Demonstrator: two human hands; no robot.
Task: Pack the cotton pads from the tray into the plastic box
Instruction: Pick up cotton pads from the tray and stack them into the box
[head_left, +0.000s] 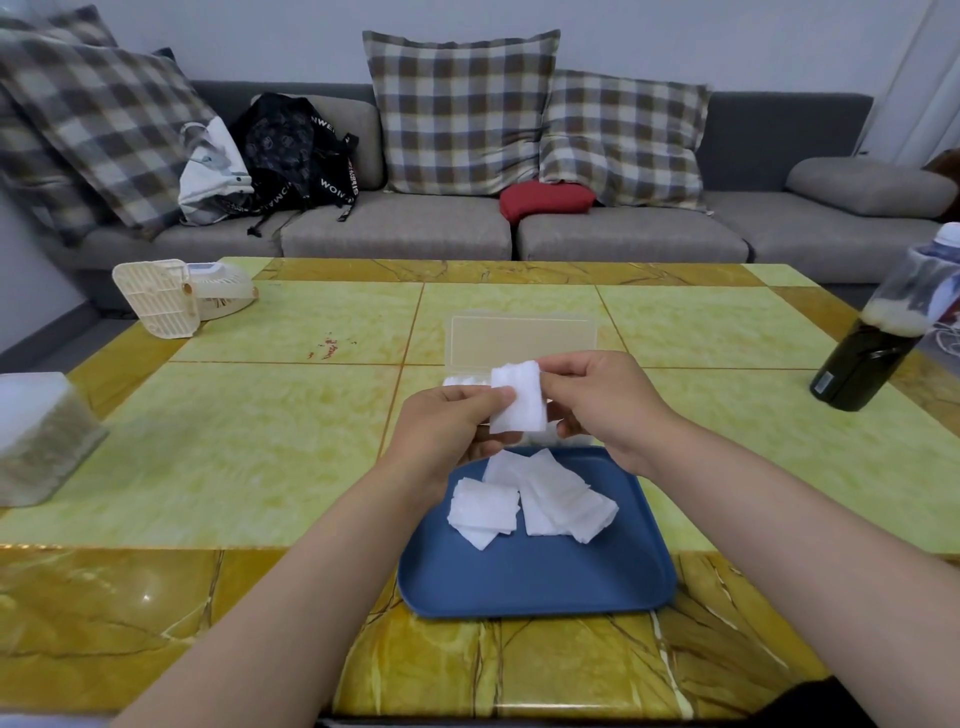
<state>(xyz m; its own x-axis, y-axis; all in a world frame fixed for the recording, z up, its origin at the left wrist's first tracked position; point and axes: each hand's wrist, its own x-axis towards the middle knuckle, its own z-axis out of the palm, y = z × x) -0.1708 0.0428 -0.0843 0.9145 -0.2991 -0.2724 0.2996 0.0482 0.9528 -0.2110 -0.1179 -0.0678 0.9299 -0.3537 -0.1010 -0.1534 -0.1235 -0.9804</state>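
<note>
Our left hand (447, 426) and right hand (597, 400) pinch one cotton pad (517, 397) by opposite edges over the twelve o'clock rim of the tray (519, 587), before the open plastic box (519, 338); we judge it light, soft and floppy, best gripped gently at its edges.

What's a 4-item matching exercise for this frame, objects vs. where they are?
Column A
1. held cotton pad
2. tray
3. plastic box
4. dark bottle

Column B
a. at the right edge of the table
b. pinched between left hand and right hand
c. nearest the person, loose pads on it
d. just beyond the tray, lid open

Pairs: 1-b, 2-c, 3-d, 4-a
</note>
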